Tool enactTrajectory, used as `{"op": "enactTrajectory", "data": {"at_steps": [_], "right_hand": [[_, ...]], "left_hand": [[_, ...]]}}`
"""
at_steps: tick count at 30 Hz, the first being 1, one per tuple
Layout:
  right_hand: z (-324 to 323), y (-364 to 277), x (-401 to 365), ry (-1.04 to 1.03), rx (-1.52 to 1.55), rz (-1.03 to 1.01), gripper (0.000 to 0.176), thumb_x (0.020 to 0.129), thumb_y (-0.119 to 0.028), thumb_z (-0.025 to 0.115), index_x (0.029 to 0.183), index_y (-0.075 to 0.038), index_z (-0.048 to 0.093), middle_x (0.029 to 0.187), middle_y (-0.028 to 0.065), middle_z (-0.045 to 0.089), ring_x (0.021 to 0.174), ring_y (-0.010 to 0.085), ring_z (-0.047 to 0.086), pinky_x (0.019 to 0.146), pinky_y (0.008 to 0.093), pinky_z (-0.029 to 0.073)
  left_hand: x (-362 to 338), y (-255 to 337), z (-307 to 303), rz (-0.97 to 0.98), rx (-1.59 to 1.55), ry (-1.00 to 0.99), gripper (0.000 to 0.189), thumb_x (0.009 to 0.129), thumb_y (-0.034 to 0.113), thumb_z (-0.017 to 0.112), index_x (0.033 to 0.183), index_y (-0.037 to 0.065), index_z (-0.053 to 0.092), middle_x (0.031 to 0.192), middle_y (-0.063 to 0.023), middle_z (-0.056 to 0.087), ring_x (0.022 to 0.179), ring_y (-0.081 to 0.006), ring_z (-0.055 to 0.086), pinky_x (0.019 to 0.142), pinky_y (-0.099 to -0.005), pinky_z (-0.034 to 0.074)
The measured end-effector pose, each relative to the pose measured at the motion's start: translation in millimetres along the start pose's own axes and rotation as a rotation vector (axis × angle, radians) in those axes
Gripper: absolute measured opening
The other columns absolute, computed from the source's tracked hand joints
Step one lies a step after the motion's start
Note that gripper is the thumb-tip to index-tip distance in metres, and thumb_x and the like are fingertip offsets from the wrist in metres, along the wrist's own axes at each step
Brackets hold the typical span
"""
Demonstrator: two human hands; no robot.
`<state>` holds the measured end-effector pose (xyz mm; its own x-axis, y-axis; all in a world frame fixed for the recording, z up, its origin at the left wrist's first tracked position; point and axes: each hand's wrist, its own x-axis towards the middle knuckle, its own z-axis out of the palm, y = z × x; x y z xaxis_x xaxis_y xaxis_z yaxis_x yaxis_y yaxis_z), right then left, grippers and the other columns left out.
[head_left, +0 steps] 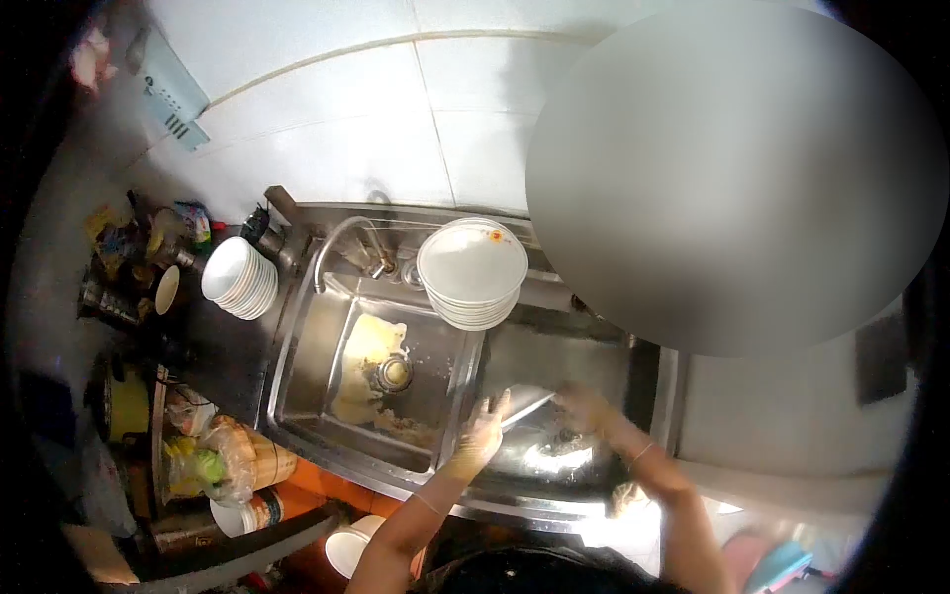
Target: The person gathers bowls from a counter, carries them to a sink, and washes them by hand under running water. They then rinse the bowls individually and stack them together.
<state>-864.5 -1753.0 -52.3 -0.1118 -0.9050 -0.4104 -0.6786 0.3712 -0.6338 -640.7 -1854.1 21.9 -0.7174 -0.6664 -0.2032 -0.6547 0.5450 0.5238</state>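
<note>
Over the right sink basin point(584, 346), my left hand point(482, 432) is at the left side of a white dish point(526, 408), its fingers partly spread and the thumb side against the dish. The dish is tilted and seen nearly edge-on. My right hand point(586, 408) is at the dish's other end, smeared by motion, so its fingers cannot be made out. Behind my hands, a stack of white plates point(472, 261) stands on the divider near the faucet point(346, 223). The top plate has an orange mark.
The left basin point(312, 346) holds yellowish residue around its drain point(394, 373). Stacked white bowls point(240, 279) lean on the dark counter at left. Below are plastic bags point(213, 465), an orange-and-white bucket point(259, 510) and a white container point(346, 549).
</note>
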Motion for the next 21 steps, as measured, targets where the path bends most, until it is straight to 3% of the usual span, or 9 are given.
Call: {"op": "enactTrajectory", "data": {"at_steps": [1, 3, 5, 7, 10, 13, 16, 19, 21], "right_hand": [[-20, -12, 8, 0.134, 0.138, 0.022, 0.042, 0.08, -0.039, 0.052, 0.106, -0.007, 0.055, 0.089, 0.0145, 0.059, 0.081, 0.0242, 0.056, 0.074, 0.0341, 0.042], [-63, -56, 30, 0.147, 0.097, -0.12, 0.041, 0.079, -0.033, 0.051, 0.11, -0.005, 0.051, 0.083, 0.0126, 0.06, 0.075, 0.0216, 0.056, 0.066, 0.0326, 0.044], [-86, -74, 61, 0.164, 0.637, -0.018, 0.044, 0.078, -0.027, 0.052, 0.114, -0.002, 0.047, 0.079, 0.0112, 0.06, 0.071, 0.0191, 0.057, 0.057, 0.029, 0.043], [-133, -133, 66, 0.308, 0.895, 0.068, 0.041, 0.077, -0.022, 0.053, 0.111, 0.0, 0.047, 0.074, 0.009, 0.058, 0.063, 0.0153, 0.056, 0.052, 0.0257, 0.042], [-165, -178, 86, 0.354, 1.008, 0.219, 0.035, 0.075, -0.013, 0.055, 0.105, 0.002, 0.047, 0.07, 0.0076, 0.055, 0.053, 0.0128, 0.052, 0.044, 0.0251, 0.039], [-162, -185, 101, 0.514, 0.895, 0.213, 0.026, 0.072, -0.008, 0.058, 0.094, 0.004, 0.051, 0.066, 0.0066, 0.053, 0.048, 0.0114, 0.049, 0.038, 0.0253, 0.037], [-163, -187, 110, 0.442, 0.94, 0.137, 0.019, 0.068, -0.004, 0.06, 0.085, 0.004, 0.053, 0.063, 0.0064, 0.052, 0.045, 0.0118, 0.047, 0.035, 0.0252, 0.035], [-168, -207, 97, 0.462, 1.072, 0.316, 0.011, 0.072, -0.009, 0.058, 0.073, 0.0, 0.053, 0.06, 0.0046, 0.05, 0.047, 0.012, 0.046, 0.035, 0.0241, 0.035], [-170, -204, 90, 0.468, 1.154, 0.317, 0.009, 0.073, -0.01, 0.056, 0.072, -0.002, 0.053, 0.058, 0.0042, 0.049, 0.045, 0.011, 0.045, 0.034, 0.0232, 0.034]], "left_hand": [[-6, 7, -15, 0.019, -0.056, 0.072, 0.059, 0.074, 0.0, 0.046, 0.129, 0.013, 0.031, 0.116, -0.0216, 0.043, 0.103, -0.0357, 0.045, 0.09, -0.0387, 0.037], [-7, -4, -15, 0.01, -0.188, 0.244, 0.06, 0.07, -0.003, 0.045, 0.128, 0.007, 0.031, 0.117, -0.0214, 0.041, 0.107, -0.0357, 0.043, 0.092, -0.0368, 0.036], [-15, 0, -41, 0.006, -0.269, 0.323, 0.061, 0.069, -0.004, 0.044, 0.128, 0.006, 0.032, 0.117, -0.0205, 0.041, 0.107, -0.0355, 0.042, 0.092, -0.0368, 0.035], [-20, -6, -55, 0.044, -0.307, 0.407, 0.06, 0.068, -0.005, 0.045, 0.126, 0.004, 0.034, 0.116, -0.0197, 0.04, 0.107, -0.0348, 0.041, 0.092, -0.037, 0.034], [-28, -26, -65, 0.03, -0.357, 0.378, 0.059, 0.069, -0.005, 0.045, 0.126, 0.004, 0.035, 0.115, -0.0194, 0.04, 0.107, -0.0336, 0.041, 0.093, -0.0362, 0.033], [-38, -50, -70, 0.068, -0.463, 0.368, 0.057, 0.07, -0.006, 0.044, 0.125, 0.003, 0.036, 0.114, -0.0186, 0.041, 0.109, -0.0316, 0.04, 0.095, -0.0346, 0.031], [-44, -84, -64, 0.035, -0.651, 0.335, 0.056, 0.07, -0.008, 0.043, 0.125, 0.001, 0.035, 0.113, -0.0178, 0.041, 0.111, -0.0299, 0.039, 0.097, -0.0326, 0.029], [-53, -107, -72, 0.152, -0.881, 0.362, 0.055, 0.069, -0.01, 0.042, 0.123, 0.0, 0.037, 0.116, -0.0186, 0.042, 0.111, -0.0298, 0.04, 0.097, -0.0329, 0.03], [-61, -103, -106, 0.179, -0.588, 0.343, 0.056, 0.069, -0.011, 0.043, 0.123, 0.002, 0.039, 0.118, -0.0188, 0.043, 0.11, -0.0307, 0.043, 0.095, -0.0341, 0.033]]}}
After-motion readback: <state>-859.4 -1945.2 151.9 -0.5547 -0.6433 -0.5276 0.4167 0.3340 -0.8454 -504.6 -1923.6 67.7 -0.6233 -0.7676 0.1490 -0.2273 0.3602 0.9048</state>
